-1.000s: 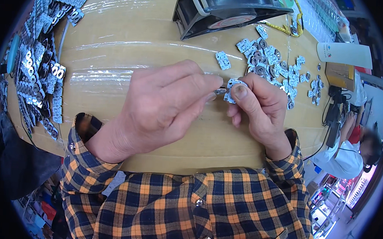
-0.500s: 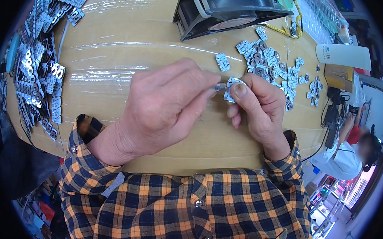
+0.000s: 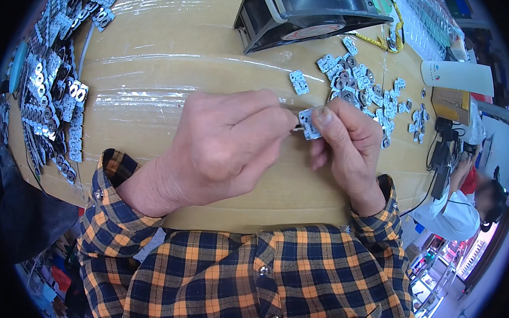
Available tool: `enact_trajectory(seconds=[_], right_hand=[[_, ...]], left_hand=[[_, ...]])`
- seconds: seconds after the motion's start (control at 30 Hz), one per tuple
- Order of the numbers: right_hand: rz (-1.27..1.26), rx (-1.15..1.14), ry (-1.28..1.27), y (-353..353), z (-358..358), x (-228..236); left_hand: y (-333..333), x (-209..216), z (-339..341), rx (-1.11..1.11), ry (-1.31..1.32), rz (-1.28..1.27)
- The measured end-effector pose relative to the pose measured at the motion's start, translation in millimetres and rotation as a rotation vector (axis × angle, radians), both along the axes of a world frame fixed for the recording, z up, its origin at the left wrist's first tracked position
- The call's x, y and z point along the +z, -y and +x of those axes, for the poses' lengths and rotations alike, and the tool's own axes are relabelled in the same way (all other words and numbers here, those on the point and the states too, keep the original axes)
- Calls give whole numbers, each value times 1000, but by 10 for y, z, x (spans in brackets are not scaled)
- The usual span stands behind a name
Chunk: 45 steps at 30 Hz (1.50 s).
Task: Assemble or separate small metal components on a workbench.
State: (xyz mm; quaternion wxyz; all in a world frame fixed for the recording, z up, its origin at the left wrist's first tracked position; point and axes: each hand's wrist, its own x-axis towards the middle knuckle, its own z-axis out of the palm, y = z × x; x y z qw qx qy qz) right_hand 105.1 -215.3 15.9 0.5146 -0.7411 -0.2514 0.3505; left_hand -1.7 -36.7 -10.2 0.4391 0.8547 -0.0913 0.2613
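My right hand (image 3: 352,143) is closed, pinching a small white circuit board (image 3: 309,124) with dark spots between thumb and fingers. From the other side, my left hand (image 3: 227,141) is closed with its fingertips at the board's left edge. A thin, light sliver shows between those fingertips and the board, but the fingers hide most of what the left hand grips. One loose circuit board (image 3: 299,82) lies just beyond my hands on the table. Behind my right hand spreads a pile of similar small boards (image 3: 360,78), some with round metallic faces.
A black fan (image 3: 311,19) stands at the table's far side, a yellow cord (image 3: 379,44) beside it. Strips of joined boards (image 3: 53,93) are heaped at left. A white cup-like roll (image 3: 457,77), a cardboard box (image 3: 450,104) and cables sit at right, near another person (image 3: 457,210).
The circuit board in my right hand has turned, showing more of its flat face. My left fingers have rolled over and now cover the grey piece visible between them before.
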Motion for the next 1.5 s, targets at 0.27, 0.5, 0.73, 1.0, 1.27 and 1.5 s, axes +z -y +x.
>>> enact_trajectory(seconds=[0.27, 0.5, 0.73, 1.0, 1.27, 1.5], right_hand=[[51, 104, 817, 17, 177, -61], [200, 283, 434, 33, 167, -9], [274, 481, 448, 14, 162, -143], [326, 72, -872, 68, 88, 20], [296, -54, -348, 24, 52, -94], [156, 85, -77, -3, -3, -73]], left_hand=[[-20, 23, 29, -12, -175, -322], [-45, 109, -49, -100, -454, -608], [-144, 40, -11, -340, -415, -383], [-46, 216, -23, -341, -623, -1063], [-44, 103, 21, -144, -166, -399], [-8, 63, -1, -9, -58, -234]])
